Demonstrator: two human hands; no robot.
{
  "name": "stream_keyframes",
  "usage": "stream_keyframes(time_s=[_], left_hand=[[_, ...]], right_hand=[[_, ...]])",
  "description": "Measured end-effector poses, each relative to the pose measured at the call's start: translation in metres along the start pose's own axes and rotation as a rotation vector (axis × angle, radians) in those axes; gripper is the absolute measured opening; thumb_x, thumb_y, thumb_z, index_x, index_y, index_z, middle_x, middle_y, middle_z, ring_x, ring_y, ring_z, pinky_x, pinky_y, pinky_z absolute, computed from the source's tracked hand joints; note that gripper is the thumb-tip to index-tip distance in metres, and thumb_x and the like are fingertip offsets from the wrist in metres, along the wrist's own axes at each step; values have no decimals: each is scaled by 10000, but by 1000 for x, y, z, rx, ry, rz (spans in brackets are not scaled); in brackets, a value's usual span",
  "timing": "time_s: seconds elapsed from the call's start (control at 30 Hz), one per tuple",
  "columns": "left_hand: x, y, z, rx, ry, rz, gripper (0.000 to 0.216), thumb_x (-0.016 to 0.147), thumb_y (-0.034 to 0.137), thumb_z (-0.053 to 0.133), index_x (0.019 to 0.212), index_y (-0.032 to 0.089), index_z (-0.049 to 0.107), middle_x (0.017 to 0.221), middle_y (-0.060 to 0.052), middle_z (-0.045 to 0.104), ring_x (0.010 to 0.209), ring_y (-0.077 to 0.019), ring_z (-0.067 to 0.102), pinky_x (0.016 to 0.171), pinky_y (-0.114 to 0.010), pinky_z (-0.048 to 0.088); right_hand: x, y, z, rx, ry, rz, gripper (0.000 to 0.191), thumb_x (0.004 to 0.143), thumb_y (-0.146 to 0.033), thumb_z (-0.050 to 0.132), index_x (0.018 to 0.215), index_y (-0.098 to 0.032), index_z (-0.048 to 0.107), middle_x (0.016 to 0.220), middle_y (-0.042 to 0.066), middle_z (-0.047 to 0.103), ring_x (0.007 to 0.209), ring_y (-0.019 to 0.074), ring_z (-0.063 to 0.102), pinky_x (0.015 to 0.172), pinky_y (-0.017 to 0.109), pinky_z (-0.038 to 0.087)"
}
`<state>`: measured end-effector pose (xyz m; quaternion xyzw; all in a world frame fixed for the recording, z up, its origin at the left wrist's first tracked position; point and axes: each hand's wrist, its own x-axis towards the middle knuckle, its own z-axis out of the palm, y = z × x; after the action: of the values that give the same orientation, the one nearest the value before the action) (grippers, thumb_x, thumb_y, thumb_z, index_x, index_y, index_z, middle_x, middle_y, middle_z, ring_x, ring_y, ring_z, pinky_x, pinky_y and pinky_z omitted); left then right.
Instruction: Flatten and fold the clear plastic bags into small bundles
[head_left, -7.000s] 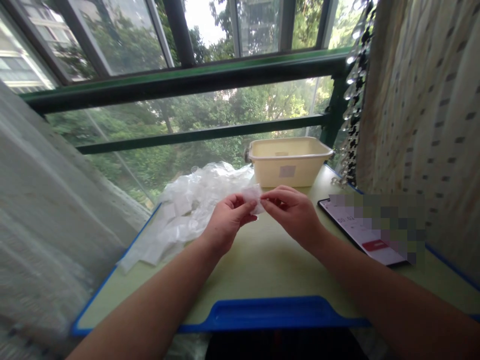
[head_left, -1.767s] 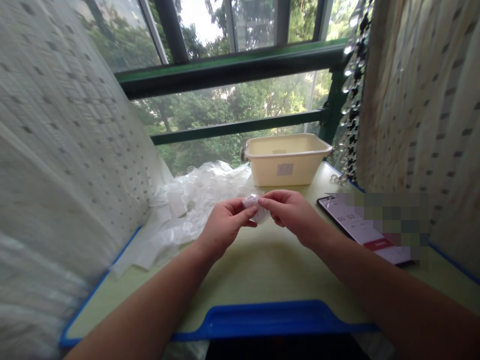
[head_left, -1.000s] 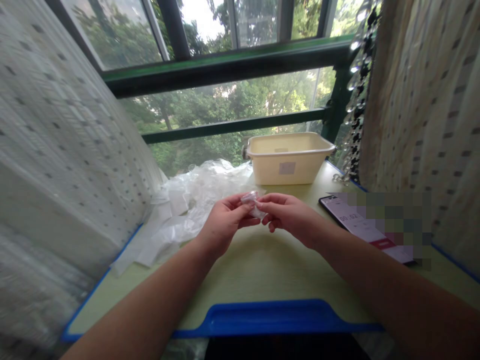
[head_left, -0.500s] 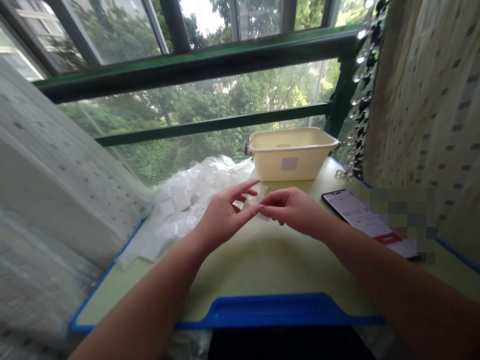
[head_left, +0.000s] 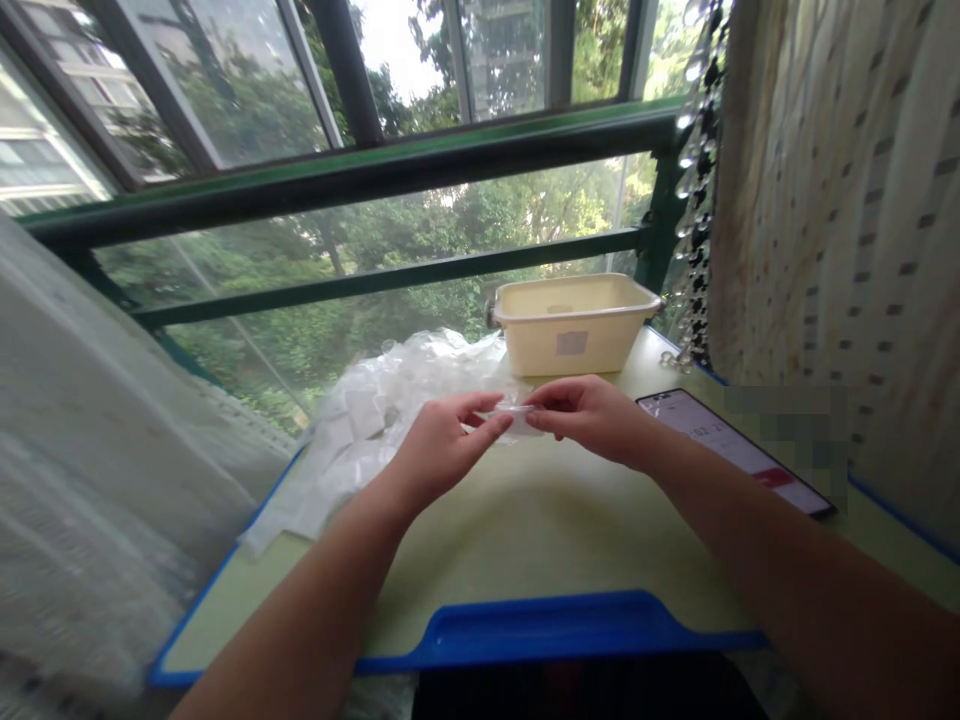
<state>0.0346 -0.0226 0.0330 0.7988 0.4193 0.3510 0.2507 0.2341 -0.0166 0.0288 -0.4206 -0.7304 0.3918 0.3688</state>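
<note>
Between my two hands is a small clear plastic bag (head_left: pixel 519 422), stretched above the middle of the table. My left hand (head_left: pixel 450 435) pinches its left side between thumb and fingers. On the opposite side my right hand (head_left: pixel 585 415) grips its edge the same way. Just behind and left of my left hand lies a heap of clear plastic bags (head_left: pixel 420 375), with whitish pieces among them. Whether the held bag contains anything cannot be made out.
A cream plastic bin (head_left: pixel 574 345) with a pale label stands at the back of the table (head_left: pixel 517 540). To the right lies a phone (head_left: pixel 731 440) showing a timer. Curtains (head_left: pixel 825 250) hang at both sides, and a green window rail (head_left: pixel 360 185) runs behind.
My fingertips have moved apart, and the small bag now shows stretched between them. The left fingers have closed in from a more spread pose. The camera view has tilted slightly upward.
</note>
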Motion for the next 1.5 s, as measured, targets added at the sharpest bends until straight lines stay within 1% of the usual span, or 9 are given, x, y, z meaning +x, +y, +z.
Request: stream_keyframes(time_s=[0.1, 0.17, 0.5, 0.63, 0.73, 0.87, 1.07, 1.27, 1.5], left_hand=[[-2, 1, 2, 260, 91, 282, 379, 754, 306, 602, 1126, 232, 601, 1116, -81, 604, 996, -238, 539, 857, -363, 435], [-2, 0, 4, 368, 54, 353, 295, 803, 278, 543, 1082, 236, 627, 1026, -77, 636, 974, -230, 535, 871, -356, 406], [-1, 0, 2, 327, -85, 138, 265, 841, 335, 482, 775, 190, 694, 649, -26, 648, 584, -134, 549, 564, -221, 372], [-1, 0, 2, 190, -61, 51, 277, 816, 356, 509, 689, 182, 683, 557, -7, 616, 508, -119, 531, 509, -206, 366], [0, -1, 2, 83, -87, 0, 274, 805, 359, 522, 666, 183, 679, 556, -7, 625, 494, -118, 541, 499, -204, 382], [0, -4, 2, 56, -146, -9, 260, 807, 359, 522, 731, 180, 695, 558, -11, 627, 494, -118, 551, 494, -201, 388], [2, -7, -2, 95, -255, 72, 307, 824, 391, 499, 708, 172, 682, 596, -18, 633, 546, -123, 561, 527, -200, 386], [2, -5, -5, 159, -267, 145, 307, 856, 365, 461, 755, 167, 673, 655, -18, 618, 618, -124, 548, 581, -205, 381], [-1, -5, 0, 164, -219, 194, 262, 856, 336, 482, 811, 162, 673, 694, -18, 622, 654, -113, 547, 618, -205, 393]], right_hand=[[-1, -1, 0, -43, 9, -25, 261, 729, -354, 596, 854, -149, 697, 671, 26, 625, 590, 123, 523, 529, 243, 401], [-2, -2, 1, -69, -16, -43, 257, 732, -356, 593, 856, -157, 699, 692, 27, 640, 620, 132, 545, 556, 247, 410], [-1, 1, 0, -158, -51, -87, 241, 767, -343, 559, 855, -169, 701, 705, 32, 660, 629, 139, 577, 575, 251, 437], [-6, 0, 5, -464, 149, -346, 340, 759, -366, 583, 1042, -188, 644, 948, 90, 644, 810, 197, 582, 723, 326, 455], [-8, 1, 12, -713, 141, -527, 395, 750, -367, 612, 1112, -207, 604, 1047, 117, 614, 953, 252, 540, 828, 381, 404], [-7, 4, 15, -759, 17, -413, 281, 853, -369, 480, 983, -211, 674, 819, 92, 666, 744, 193, 576, 667, 288, 388], [-2, 4, 2, -584, -186, -271, 278, 836, -385, 491, 846, -231, 722, 659, 28, 654, 579, 127, 537, 550, 232, 322], [-4, -1, -3, -502, -228, -192, 304, 764, -450, 566, 820, -195, 722, 606, 11, 622, 529, 107, 490, 508, 225, 304], [-5, -3, 1, -403, -126, -113, 374, 798, -473, 504, 787, -153, 697, 629, 19, 621, 574, 102, 499, 527, 223, 315]])
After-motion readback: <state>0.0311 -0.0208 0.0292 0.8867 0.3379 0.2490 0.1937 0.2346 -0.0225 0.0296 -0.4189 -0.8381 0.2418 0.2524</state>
